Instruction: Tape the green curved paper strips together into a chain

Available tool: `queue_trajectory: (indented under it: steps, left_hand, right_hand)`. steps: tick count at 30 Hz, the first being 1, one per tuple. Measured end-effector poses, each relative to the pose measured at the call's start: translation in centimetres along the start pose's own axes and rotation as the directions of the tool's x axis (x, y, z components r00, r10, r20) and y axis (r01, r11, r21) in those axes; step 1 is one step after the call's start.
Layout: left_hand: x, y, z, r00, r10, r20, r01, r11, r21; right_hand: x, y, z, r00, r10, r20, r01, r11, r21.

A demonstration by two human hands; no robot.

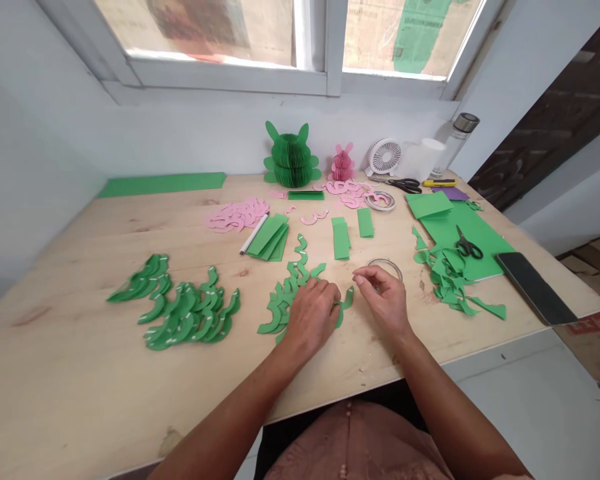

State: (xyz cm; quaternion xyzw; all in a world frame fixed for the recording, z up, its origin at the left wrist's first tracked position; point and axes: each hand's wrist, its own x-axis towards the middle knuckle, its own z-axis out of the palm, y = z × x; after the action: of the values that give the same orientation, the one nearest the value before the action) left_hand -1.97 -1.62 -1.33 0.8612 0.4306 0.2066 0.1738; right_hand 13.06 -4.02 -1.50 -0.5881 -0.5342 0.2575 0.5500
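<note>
My left hand is curled, palm down, over a pile of curved green paper cutouts. A wavy green paper strip with a light mark at its tip sticks out from under its fingers on the right. Just right of that strip, my right hand has thumb and forefinger pinched together; whatever is between them is too small to make out. Behind the right hand lies a roll of tape, partly hidden. Further left, more green cutouts with whitish patches are heaped on the table.
Pink cutouts, a white pen and folded green paper lie beyond my hands. At right are green scraps, small scissors and a phone. A green honeycomb paper figure and a fan stand by the wall.
</note>
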Motion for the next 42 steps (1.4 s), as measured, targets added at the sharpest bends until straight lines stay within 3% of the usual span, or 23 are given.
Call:
queue_trajectory:
  steps: [6, 10, 13, 16, 18, 21, 27, 37, 42]
  left_hand:
    - [0.0, 0.2, -0.3, 0.999, -0.044, 0.000, 0.044, 0.992, -0.122]
    - [0.2, 0.0, -0.6, 0.988, -0.146, -0.053, 0.118, 0.925, -0.362]
    - [0.4, -0.2, -0.6, 0.957, -0.280, -0.070, 0.180, 0.769, -0.614]
    - [0.6, -0.3, -0.8, 0.914, -0.406, -0.011, 0.221, 0.520, -0.825]
    - [0.7, -0.3, -0.9, 0.886, -0.462, 0.024, 0.227, 0.388, -0.894]
    - [0.9, -0.1, -1.2, 0.859, -0.510, 0.034, 0.214, 0.299, -0.930]
    - [1.1, -0.2, -1.2, 0.865, -0.501, 0.044, 0.181, 0.228, -0.957]
    - [1.0, -0.2, -1.2, 0.851, -0.493, 0.179, 0.322, 0.221, -0.921]
    - [1.1, -0.2, -1.2, 0.846, -0.502, 0.180, 0.317, 0.202, -0.927]
  right_hand:
    - [0.0, -0.1, -0.1, 1.000, -0.001, 0.000, 0.001, 1.000, -0.001]
    - [0.0, -0.1, -0.1, 1.000, 0.021, 0.005, -0.021, 0.999, 0.031]
    - [0.0, -0.2, -0.2, 0.998, 0.064, 0.018, -0.066, 0.993, 0.097]
    - [0.0, -0.5, -0.2, 0.993, 0.106, 0.058, -0.113, 0.982, 0.152]
    - [0.0, -0.8, -0.1, 0.991, 0.105, 0.078, -0.116, 0.981, 0.157]
    - [0.0, -1.4, 0.2, 0.990, 0.095, 0.106, -0.112, 0.980, 0.162]
    - [-0.2, -1.9, 1.3, 0.973, 0.145, 0.181, -0.184, 0.957, 0.224]
    - [-0.2, -0.9, 1.7, 0.961, 0.240, 0.136, -0.272, 0.906, 0.324]
    - [-0.3, -1.0, 1.6, 0.964, 0.233, 0.125, -0.261, 0.911, 0.319]
